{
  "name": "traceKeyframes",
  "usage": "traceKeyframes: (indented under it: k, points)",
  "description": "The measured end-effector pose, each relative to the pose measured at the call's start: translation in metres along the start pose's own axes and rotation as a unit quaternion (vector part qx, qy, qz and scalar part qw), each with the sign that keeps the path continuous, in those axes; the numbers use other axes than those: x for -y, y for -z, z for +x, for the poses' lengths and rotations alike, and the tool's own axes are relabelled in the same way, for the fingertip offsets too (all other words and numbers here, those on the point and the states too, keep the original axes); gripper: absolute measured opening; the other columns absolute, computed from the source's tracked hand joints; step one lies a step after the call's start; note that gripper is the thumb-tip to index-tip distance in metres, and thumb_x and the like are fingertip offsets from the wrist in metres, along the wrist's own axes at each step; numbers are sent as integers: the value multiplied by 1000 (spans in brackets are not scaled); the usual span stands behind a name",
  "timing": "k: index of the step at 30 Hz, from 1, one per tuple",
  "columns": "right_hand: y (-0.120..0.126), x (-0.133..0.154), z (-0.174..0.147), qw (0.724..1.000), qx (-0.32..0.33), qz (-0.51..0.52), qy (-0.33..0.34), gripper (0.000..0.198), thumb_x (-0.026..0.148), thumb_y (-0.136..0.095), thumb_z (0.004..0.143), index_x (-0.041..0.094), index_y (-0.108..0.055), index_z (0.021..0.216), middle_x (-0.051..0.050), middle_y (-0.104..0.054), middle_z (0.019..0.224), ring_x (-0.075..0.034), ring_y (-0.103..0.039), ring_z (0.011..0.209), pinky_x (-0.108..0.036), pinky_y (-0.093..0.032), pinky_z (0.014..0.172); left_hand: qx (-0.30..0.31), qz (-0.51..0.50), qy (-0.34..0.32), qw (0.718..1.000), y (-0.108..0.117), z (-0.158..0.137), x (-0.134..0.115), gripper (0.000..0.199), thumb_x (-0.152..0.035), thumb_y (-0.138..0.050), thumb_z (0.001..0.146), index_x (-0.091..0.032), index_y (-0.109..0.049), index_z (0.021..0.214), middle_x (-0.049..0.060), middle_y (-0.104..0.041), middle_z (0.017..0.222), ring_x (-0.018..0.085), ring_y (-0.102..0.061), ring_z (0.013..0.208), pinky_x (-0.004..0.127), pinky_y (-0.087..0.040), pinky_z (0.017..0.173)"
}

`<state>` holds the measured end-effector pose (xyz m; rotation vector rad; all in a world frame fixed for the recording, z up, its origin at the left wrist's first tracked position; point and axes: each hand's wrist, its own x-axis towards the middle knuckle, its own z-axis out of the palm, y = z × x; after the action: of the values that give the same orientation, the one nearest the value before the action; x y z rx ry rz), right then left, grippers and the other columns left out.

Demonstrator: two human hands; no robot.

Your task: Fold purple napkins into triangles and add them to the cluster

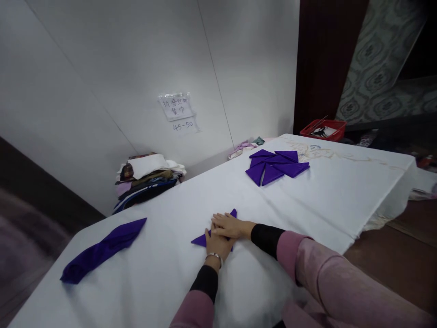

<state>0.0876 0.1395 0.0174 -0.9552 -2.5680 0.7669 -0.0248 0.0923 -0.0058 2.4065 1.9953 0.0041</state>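
Note:
A purple folded napkin [199, 240] with pointed corners lies on the white-covered table [164, 282], mostly hidden beneath my hands. My left hand [218, 244], with a bracelet at its wrist, presses down on it, fingers pointing away from me. Reaching in from the right, my right hand [228, 225] lies flat across the left fingers and the napkin, fingers stretched out. Farther back on the right is a group of purple folded triangular napkins [273, 165], overlapping one another. A loosely bunched length of purple cloth [105, 248] rests at the left of the table.
A pile of folded clothes [146, 180] stands against the wall behind the table. More pinkish cloth [241, 148] lies by the wall. A red basket [336, 132] holding scissors sits at the far right corner. Handwritten paper signs [177, 107] are fixed on the wall.

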Motion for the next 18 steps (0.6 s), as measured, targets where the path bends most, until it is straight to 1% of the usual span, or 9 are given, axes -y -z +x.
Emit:
traceKeyframes:
  k: [2, 5, 7, 10, 14, 17, 18]
  points:
    - [-3, -5, -1, 1000, -2, -13, 12, 64, 57, -27, 92, 19, -30, 143, -12, -25, 150, -24, -17, 138, -44, -8, 111, -2, -1, -2, 1000, -1, 0, 0, 68, -61, -40, 81, -29, -31, 141, 4, -27, 150, 34, -7, 139, 57, -9, 109]
    - [-4, -16, -5, 998, -24, -47, 16, 61, 54, -25, 93, 19, -30, 143, -12, -26, 149, -25, -18, 138, -46, -10, 110, 7, -4, 9, 1000, -2, 1, 1, 75, -64, -37, 80, -22, -30, 142, 8, -23, 151, 32, -10, 139, 54, -9, 110]
    - [-4, -23, -6, 996, -40, -75, 5, 63, 55, -26, 93, 16, -31, 142, -15, -29, 148, -27, -19, 137, -48, -11, 109, 23, -4, 23, 999, -2, 1, 1, 81, -66, -36, 80, -16, -26, 143, 11, -20, 151, 31, -13, 139, 53, -10, 110]
    - [-2, -33, -4, 994, -52, -98, -23, 67, 59, -26, 91, 17, -32, 142, -15, -30, 147, -29, -20, 137, -51, -10, 109, 34, 6, 26, 999, -2, 2, 2, 84, -68, -31, 80, -13, -24, 144, 12, -18, 151, 31, -13, 139, 54, -10, 110]
    - [5, -48, -4, 986, -69, -119, -93, 66, 60, -26, 90, 19, -33, 142, -14, -28, 148, -29, -19, 137, -53, -8, 109, 41, 21, 26, 999, 0, 1, 1, 83, -68, -25, 82, -13, -26, 143, 11, -17, 151, 31, -13, 139, 53, -11, 110]
    - [13, -55, -15, 969, -112, -112, -191, 67, 57, -28, 91, 16, -29, 143, -16, -25, 149, -30, -17, 137, -53, -9, 108, 36, 20, 29, 999, 2, 1, 1, 83, -67, -22, 83, -12, -21, 144, 11, -16, 152, 30, -13, 139, 52, -12, 110]
    - [14, -55, -20, 963, -129, -99, -214, 67, 56, -28, 91, 15, -28, 143, -16, -24, 149, -30, -16, 138, -52, -11, 109, 36, 18, 29, 999, 2, 1, 0, 82, -67, -21, 83, -12, -21, 144, 11, -16, 152, 30, -13, 139, 52, -12, 110]
